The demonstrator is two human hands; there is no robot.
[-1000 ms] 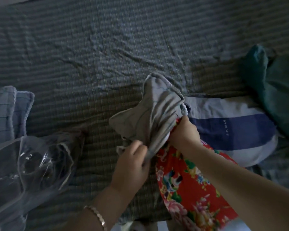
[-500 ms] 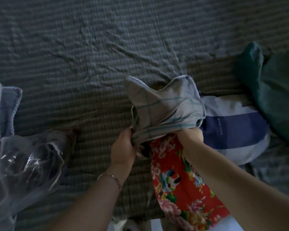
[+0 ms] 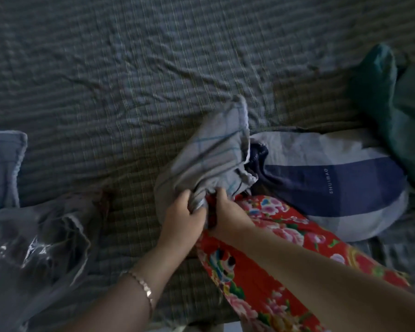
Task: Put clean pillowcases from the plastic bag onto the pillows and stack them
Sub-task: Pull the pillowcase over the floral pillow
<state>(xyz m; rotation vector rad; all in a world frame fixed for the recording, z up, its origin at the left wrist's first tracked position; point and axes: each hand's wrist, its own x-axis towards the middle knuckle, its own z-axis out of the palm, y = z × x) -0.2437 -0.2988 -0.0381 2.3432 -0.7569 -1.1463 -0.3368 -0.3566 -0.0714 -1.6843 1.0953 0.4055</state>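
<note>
A grey checked pillowcase [image 3: 211,159] is bunched over the far end of a red floral pillow [image 3: 261,267] that runs from the bed's middle toward the near edge. My left hand [image 3: 185,216] grips the bunched rim of the pillowcase on its left side. My right hand [image 3: 225,212] holds the rim on the right, close against the red pillow. A clear plastic bag [image 3: 29,255] lies crumpled at the near left with folded fabric inside. A white pillow with a dark blue band [image 3: 333,185] lies to the right of the pillowcase.
Everything rests on a wrinkled grey striped bed sheet [image 3: 153,68]. Folded light blue cloth [image 3: 3,166] sits at the left edge. A dark green pillow or cushion [image 3: 398,109] lies at the far right, behind the blue-banded pillow.
Both hands have come closer together at the pillowcase rim, and the bunched pillowcase has tipped to the right over the end of the red pillow.
</note>
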